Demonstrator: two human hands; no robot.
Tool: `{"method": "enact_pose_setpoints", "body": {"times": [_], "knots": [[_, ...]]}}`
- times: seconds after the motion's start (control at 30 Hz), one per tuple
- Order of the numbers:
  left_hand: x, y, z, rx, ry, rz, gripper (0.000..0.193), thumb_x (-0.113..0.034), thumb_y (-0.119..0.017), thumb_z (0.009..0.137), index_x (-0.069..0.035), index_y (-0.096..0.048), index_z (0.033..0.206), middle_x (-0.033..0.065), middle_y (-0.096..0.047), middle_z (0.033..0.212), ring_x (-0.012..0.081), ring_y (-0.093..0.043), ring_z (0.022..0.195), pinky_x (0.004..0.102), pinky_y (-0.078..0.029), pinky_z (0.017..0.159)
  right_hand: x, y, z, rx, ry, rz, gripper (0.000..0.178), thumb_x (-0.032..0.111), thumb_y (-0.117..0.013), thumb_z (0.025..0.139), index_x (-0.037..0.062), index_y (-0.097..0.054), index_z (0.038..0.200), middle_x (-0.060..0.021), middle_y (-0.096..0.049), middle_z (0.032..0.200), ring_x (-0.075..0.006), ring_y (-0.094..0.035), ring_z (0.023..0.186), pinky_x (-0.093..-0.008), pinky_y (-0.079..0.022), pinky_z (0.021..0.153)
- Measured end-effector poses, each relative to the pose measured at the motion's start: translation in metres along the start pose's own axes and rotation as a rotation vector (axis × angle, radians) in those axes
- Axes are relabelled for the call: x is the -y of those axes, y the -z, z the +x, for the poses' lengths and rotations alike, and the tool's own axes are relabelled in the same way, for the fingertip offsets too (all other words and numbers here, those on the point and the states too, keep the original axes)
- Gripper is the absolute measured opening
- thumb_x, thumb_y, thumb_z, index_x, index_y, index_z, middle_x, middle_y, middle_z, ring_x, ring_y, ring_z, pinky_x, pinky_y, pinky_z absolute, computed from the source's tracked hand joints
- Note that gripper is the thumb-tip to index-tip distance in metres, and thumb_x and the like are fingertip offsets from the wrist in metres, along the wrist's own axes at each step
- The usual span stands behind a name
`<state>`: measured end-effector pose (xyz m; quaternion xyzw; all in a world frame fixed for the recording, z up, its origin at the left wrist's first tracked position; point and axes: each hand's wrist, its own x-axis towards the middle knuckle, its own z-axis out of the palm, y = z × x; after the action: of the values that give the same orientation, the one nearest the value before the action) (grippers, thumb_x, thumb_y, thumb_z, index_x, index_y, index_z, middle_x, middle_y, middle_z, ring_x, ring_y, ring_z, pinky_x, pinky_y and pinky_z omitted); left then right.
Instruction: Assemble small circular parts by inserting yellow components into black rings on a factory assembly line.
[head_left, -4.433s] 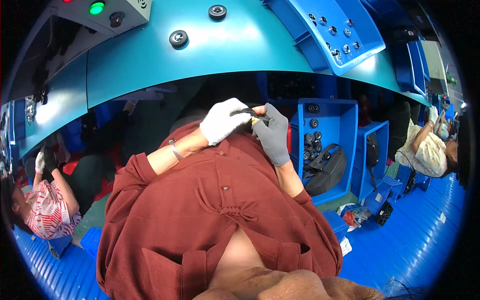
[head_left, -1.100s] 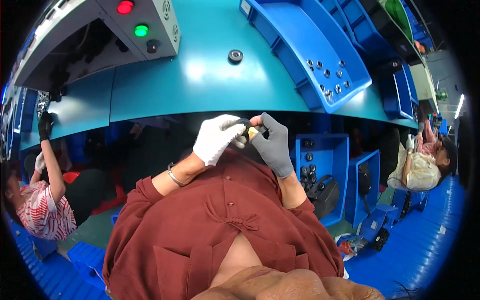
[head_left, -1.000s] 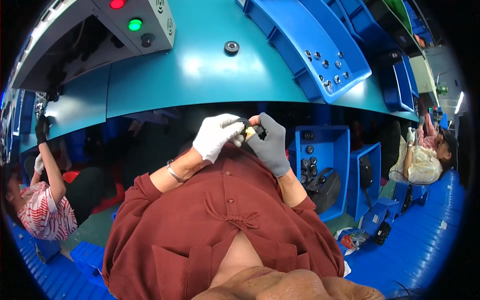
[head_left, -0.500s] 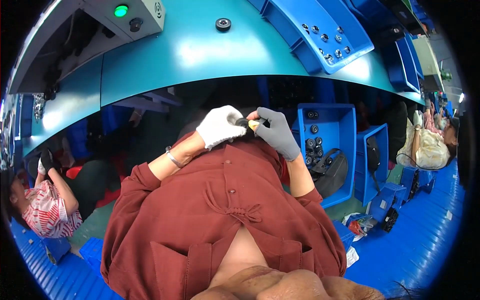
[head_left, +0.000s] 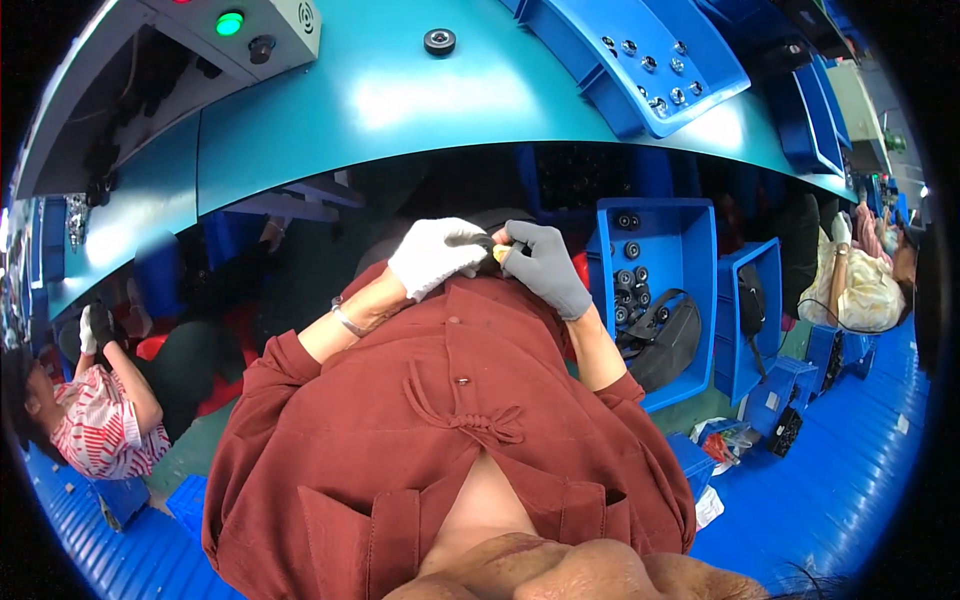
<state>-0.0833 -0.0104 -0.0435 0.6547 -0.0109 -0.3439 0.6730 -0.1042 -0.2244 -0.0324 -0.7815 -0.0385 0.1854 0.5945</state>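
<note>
In front of my lap, my left hand (head_left: 437,258), in a white glove, is closed round a small black wheel (head_left: 487,243), which is mostly hidden by the fingers. Close against it is my right hand (head_left: 547,268) in a grey glove, with bare skin at some fingertips. Its fingers are pinched together at the wheel, by a small yellow piece (head_left: 500,254). Whether that piece is held or covers a fingertip, I cannot tell.
A similar wheel (head_left: 439,41) lies on the green worktop (head_left: 300,120). Shiny round parts sit in a blue tray (head_left: 625,115). To my right, a blue crate (head_left: 683,225) contains several wheels and a black bag (head_left: 664,350). A machine (head_left: 270,20) with a green light stands far left. Other people sit on both sides.
The fingers of both hands have closed in, so less of the black wheel shows. The view has shifted slightly.
</note>
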Motion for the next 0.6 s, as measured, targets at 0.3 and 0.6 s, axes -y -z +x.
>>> {"method": "enact_pose_setpoints", "body": {"times": [0.3,0.6], "knots": [[0.006,0.003,0.005,0.022,-0.097,0.321,0.036,-0.015,-0.070,0.088,0.005,-0.068,0.118,0.0119,-0.074,0.093,0.0152,-0.068,0.079,0.0285,-0.056,0.074,-0.004,-0.002,-0.001,0.022,-0.115,0.209,0.017,0.008,-0.063,0.088,-0.0049,-0.069,0.098,-0.0019,-0.064,0.080,-0.0058,-0.058,0.067,-0.0237,-0.047,0.062],[0.009,-0.003,0.007,-0.009,-0.361,0.500,0.059,-0.012,-0.073,0.086,0.002,-0.055,0.140,0.0150,-0.069,0.119,0.0181,-0.067,0.103,0.0306,-0.055,0.091,-0.013,-0.002,0.003,0.011,-0.001,0.136,0.017,0.009,-0.064,0.086,-0.0031,-0.069,0.096,0.0009,-0.063,0.074,-0.0049,-0.056,0.067,-0.0229,-0.045,0.062]]}}
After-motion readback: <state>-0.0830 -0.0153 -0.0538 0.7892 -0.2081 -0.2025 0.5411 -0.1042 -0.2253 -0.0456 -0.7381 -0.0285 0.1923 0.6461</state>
